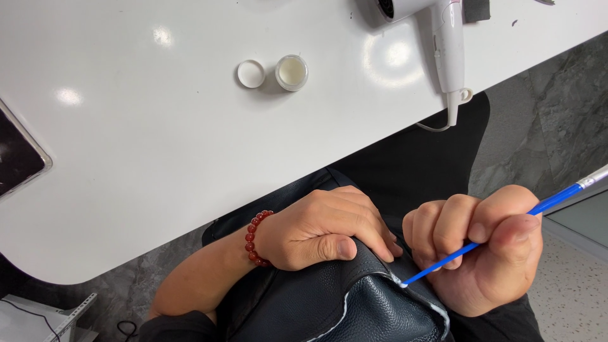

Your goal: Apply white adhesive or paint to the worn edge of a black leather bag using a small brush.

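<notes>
While L hand [323, 231] grips leather bag [342, 304], R hand [487, 247] fingers pinch blue brush [506, 223] below white table [158, 145], grey floor [557, 107].

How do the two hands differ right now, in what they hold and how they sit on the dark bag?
The left hand lies palm-down, clamping the dark leather bag, and holds no tool; the right hand is curled into a fist around a blue brush handle, its tip at the bag's pale edge. The left wrist wears a red bead bracelet; the right shows none. Both are bare and sit below the white table.
</notes>
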